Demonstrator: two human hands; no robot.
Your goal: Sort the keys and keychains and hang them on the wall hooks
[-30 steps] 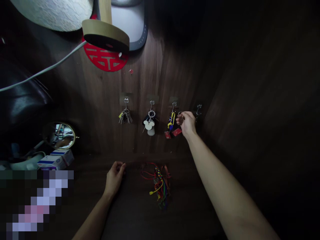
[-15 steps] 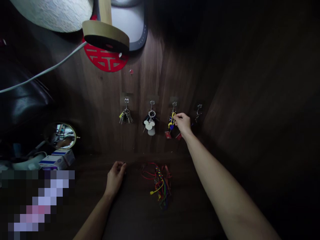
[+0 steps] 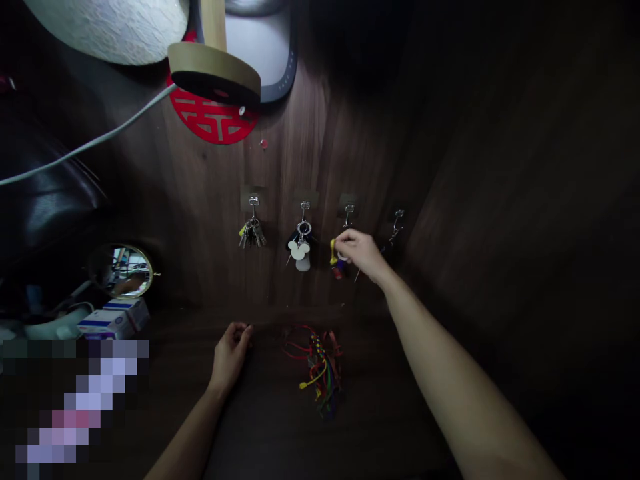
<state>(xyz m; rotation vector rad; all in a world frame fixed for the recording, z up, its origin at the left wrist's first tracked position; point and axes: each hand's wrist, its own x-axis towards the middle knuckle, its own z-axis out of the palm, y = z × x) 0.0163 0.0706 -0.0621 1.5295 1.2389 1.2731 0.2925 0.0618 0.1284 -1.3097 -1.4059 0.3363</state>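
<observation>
In front of the third wall hook, my right hand pinches a yellow cord keychain. Blue and red pieces dangle below its fingers, partly hidden and smeared by motion. My left hand rests on the dark surface with its fingers curled together; whatever they may hold is hidden. Between my forearms lies a tangle of braided cords in red, yellow, green and blue. A key bunch hangs from the leftmost hook, and keys with a white mouse-head charm hang beside it.
The rightmost hook carries a small dark chain. At upper left are a lamp base, its pale cable, a red paper cut-out and a cap. A round mirror and boxes stand at left.
My right hand has shifted slightly left and down with the yellow cord keychain, which now hangs apart from the hook. My left hand stays where it was.
</observation>
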